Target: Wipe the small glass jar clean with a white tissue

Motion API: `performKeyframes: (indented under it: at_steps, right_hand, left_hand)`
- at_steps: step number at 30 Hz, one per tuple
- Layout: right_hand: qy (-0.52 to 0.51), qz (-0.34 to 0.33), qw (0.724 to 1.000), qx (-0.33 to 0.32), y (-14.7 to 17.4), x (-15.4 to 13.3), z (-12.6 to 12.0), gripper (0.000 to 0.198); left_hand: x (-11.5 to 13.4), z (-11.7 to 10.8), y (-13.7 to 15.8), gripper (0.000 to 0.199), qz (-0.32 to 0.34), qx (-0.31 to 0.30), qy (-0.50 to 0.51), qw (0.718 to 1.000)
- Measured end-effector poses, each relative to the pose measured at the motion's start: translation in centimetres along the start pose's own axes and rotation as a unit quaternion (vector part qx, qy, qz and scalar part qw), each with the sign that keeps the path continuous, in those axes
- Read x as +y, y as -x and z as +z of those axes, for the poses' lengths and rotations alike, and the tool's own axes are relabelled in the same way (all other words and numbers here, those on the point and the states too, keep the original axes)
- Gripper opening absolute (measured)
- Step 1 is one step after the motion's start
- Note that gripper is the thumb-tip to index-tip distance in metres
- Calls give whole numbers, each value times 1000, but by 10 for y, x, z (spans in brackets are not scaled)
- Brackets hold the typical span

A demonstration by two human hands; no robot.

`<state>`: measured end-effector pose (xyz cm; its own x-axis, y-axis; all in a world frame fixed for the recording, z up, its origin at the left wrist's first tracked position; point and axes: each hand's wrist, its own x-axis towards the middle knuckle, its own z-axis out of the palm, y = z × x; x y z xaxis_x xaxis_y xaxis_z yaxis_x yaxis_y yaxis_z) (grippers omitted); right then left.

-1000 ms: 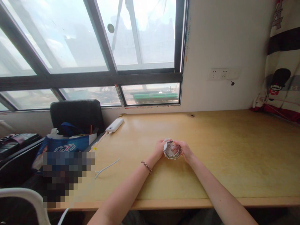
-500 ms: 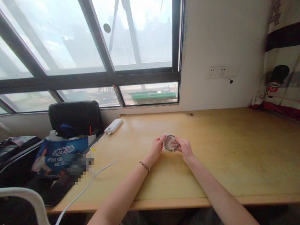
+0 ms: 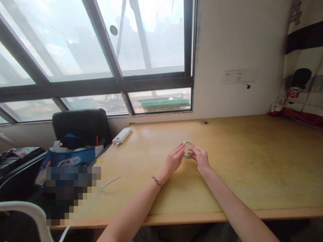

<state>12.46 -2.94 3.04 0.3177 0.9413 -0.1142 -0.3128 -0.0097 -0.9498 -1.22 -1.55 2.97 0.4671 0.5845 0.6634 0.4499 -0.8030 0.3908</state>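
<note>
Above the tabletop, both hands are at a thin, greyish, see-through ring (image 3: 188, 157), which looks like a roll of clear tape, though I cannot be sure. My left hand (image 3: 174, 159) is closed at its left edge, fingers pressed together and covering part of it. A small white patch shows at the top left of the ring, by the left fingertips. On the right side, my right hand (image 3: 201, 158) pinches the rim, with some of its fingers visible through the opening. A braided bracelet (image 3: 157, 182) circles my left wrist.
The wooden table (image 3: 252, 168) runs to the wall. A white power bank (image 3: 122, 135) with a cable lies at its back left. Beyond the left edge are a blue bag (image 3: 68, 161) and a black chair (image 3: 80, 124). Wall sockets (image 3: 233, 77) sit right of the window.
The ring has shifted slightly right and up, and turned. My left hand has rolled over, now showing its back, with its fingers flatter against the ring's left side.
</note>
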Motion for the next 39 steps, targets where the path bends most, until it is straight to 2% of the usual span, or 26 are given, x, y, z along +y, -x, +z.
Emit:
performKeyframes:
  at_steps: [3, 10, 13, 18, 22, 27, 32, 39]
  right_hand:
    - [9, -24, 1000, 5, -2, 2, -1, 42]
    - [18, -81, 997, -1, -7, 6, -3, 38]
    - [-22, -47, 999, -14, -7, 5, -4, 35]
    - [-73, 17, 997, -5, -9, 3, -7, 34]
    - [-66, 31, 997, -10, -12, 4, -9, 30]
    - [-65, 54, 996, -24, -9, 5, -8, 31]
    - [-22, 66, 997, -33, -5, 5, -5, 34]
    - [28, 46, 996, -64, -6, 6, -5, 33]
  left_hand:
    - [2, -2, -2, 28, 40, -30, -73, 996]
    - [12, -1, -4, 23, -14, -56, -177, 982]
    - [10, 2, -4, 28, -21, -95, -167, 981]
    - [7, 4, -4, 33, -47, -131, -77, 987]
    - [7, -1, -3, 30, -73, -133, -57, 987]
    - [8, -11, -6, 25, -19, -122, -132, 984]
    - [8, -16, -7, 26, -17, -104, -173, 979]
    - [2, -13, -5, 31, -39, -158, -81, 983]
